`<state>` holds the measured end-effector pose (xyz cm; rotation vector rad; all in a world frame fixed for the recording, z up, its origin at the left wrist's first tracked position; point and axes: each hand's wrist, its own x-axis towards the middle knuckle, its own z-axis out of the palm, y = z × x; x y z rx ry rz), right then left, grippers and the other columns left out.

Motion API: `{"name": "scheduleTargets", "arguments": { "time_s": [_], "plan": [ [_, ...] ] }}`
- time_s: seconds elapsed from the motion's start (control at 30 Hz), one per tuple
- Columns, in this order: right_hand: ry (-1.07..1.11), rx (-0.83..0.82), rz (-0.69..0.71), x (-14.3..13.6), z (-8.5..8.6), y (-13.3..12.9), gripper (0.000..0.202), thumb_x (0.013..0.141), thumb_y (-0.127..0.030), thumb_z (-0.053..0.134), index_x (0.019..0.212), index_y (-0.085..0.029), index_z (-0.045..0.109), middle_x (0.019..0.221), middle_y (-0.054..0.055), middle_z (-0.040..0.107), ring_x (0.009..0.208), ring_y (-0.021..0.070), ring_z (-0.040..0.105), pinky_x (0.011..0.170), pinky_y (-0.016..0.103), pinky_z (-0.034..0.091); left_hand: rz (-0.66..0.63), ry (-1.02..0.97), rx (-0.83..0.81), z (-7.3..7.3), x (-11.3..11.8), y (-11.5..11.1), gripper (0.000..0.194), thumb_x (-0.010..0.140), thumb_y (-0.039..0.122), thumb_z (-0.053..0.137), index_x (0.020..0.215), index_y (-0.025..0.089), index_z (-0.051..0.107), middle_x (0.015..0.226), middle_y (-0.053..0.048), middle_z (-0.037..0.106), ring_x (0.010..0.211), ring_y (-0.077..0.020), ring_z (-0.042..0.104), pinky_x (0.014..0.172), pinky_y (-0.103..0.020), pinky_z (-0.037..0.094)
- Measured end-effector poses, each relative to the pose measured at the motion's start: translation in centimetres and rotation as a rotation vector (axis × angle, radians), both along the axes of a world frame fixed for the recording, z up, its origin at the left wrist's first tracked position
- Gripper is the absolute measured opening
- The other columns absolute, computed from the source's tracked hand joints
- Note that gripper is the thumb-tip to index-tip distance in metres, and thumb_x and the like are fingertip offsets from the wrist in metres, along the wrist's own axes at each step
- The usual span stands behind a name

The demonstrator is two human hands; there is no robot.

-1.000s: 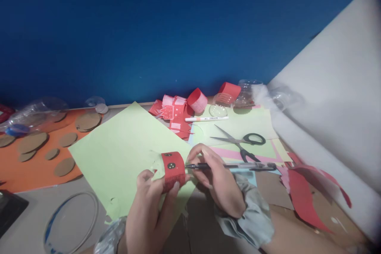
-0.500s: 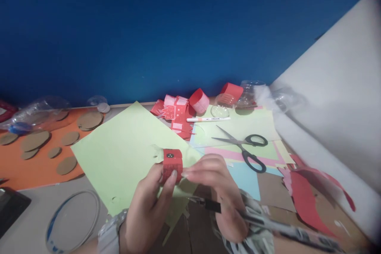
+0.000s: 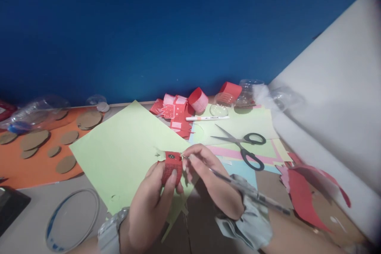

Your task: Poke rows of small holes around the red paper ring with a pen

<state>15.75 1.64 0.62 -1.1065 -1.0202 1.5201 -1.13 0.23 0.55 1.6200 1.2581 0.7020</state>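
Note:
My left hand [image 3: 151,202] is closed round a small red paper roll [image 3: 172,172], thumb across its front. The roll bears dark pen marks and a black face-like drawing near its upper edge. In my right hand [image 3: 217,178] a clear-barrelled pen [image 3: 247,190] is gripped, its back end slanting down to the right. Its tip end is at the roll's upper right edge; whether it touches cannot be made out. A light green sheet [image 3: 119,143] lies beneath the hands, with a small torn scrap beside the roll.
Black-handled scissors [image 3: 238,143] lie open on coloured sheets to the right. Red and pink paper pieces [image 3: 178,115] and a white marker [image 3: 206,118] sit behind. Cardboard discs [image 3: 35,140] rest on orange paper at left, near a tape ring [image 3: 73,220]. A blue wall stands behind.
My right hand has moved up and left, and the pen has turned from lying slack under the fingers to a writing grip at the roll. My left hand keeps holding the roll.

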Motion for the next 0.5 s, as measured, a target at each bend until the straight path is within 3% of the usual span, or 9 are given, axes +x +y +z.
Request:
{"name": "scheduleTargets", "arguments": {
  "time_s": [0.13,0.3,0.5],
  "plan": [
    [-0.093,-0.010,0.061,0.1,0.7,-0.1,0.040,0.093,-0.056,0.062,0.076,-0.022,0.053,0.066,-0.004,0.049,0.061,0.0131,0.046,0.061,0.028,0.037,0.007,0.008,0.002,0.0,0.1,0.0,0.028,0.107,0.035,0.038,0.088,0.024,0.055,0.084,-0.002,0.065,0.082,-0.0193,0.063,0.080,-0.032,0.050],
    [-0.137,-0.045,0.041,0.2,0.8,0.0,0.031,0.095,-0.045,0.058,0.076,-0.021,0.052,0.065,-0.004,0.048,0.061,0.0130,0.042,0.060,0.028,0.034,-0.014,0.053,-0.016,0.0,0.0,0.0,0.030,0.106,0.037,0.038,0.086,0.024,0.055,0.083,-0.002,0.065,0.083,-0.0212,0.063,0.079,-0.033,0.050],
    [-0.045,-0.064,-0.157,0.5,-0.5,0.5,0.030,0.097,-0.042,0.055,0.076,-0.021,0.055,0.060,-0.005,0.047,0.058,0.0123,0.040,0.060,0.028,0.030,0.003,0.085,-0.059,0.1,0.1,0.1,0.030,0.106,0.037,0.037,0.086,0.024,0.055,0.084,-0.002,0.065,0.084,-0.0213,0.063,0.081,-0.034,0.049]
  ]
}}
